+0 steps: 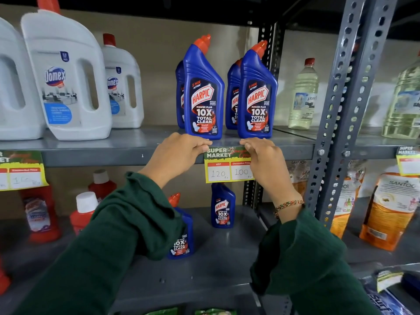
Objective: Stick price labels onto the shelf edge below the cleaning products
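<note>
A green and yellow price label [223, 165], marked 120 and 100, lies against the grey shelf edge [109, 156] below two blue Harpic bottles [203, 92]. My left hand [179, 153] presses its fingertips on the label's top left corner. On the top right corner rest the fingers of my right hand [264, 160], which covers the label's right side. Both arms wear dark green sleeves.
White Domex jugs [66, 76] stand at the left of the same shelf, above another label [21, 170] on the edge. A perforated grey upright [345, 105] divides off the right bay, which holds a third label [408, 159]. Red and blue bottles fill the shelf below.
</note>
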The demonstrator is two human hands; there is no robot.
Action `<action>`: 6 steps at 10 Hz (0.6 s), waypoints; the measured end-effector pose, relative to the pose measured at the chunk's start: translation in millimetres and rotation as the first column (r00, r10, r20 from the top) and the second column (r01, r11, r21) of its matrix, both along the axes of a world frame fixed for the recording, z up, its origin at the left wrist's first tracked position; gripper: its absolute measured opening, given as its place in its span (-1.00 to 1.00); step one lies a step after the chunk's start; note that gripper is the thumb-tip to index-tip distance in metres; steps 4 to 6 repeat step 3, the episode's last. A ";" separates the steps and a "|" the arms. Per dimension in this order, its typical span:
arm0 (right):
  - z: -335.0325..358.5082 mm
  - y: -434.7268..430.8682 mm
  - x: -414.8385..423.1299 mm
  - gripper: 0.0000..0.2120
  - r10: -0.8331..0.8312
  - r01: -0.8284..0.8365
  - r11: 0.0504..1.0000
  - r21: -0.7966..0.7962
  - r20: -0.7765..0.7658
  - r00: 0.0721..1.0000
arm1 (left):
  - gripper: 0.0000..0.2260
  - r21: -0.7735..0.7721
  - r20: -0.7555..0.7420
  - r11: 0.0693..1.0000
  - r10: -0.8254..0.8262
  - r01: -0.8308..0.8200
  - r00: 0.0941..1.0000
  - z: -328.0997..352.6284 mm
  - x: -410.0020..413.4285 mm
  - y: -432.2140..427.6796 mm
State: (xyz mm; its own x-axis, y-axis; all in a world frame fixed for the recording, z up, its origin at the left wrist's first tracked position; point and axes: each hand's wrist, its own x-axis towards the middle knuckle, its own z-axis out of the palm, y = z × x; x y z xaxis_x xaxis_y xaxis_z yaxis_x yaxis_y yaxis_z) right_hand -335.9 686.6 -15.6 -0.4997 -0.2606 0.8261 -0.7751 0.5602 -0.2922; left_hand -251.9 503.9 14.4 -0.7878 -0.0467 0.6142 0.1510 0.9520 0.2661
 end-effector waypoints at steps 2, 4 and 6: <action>-1.4 -0.8 4.1 -0.77 -0.029 0.029 0.998 0.052 0.006 1.000 | -0.73 -0.077 -0.047 0.996 -0.058 0.054 0.997 -6.7 5.8 2.5; 8.7 0.0 15.7 -0.76 0.027 -0.019 0.998 -0.058 0.135 0.990 | -0.72 -0.135 -0.080 0.988 -0.093 0.082 0.992 -7.9 10.3 -0.1; 8.7 0.0 15.7 -0.76 0.027 -0.019 0.998 -0.058 0.135 0.990 | -0.72 -0.135 -0.080 0.988 -0.093 0.082 0.992 -7.9 10.3 -0.1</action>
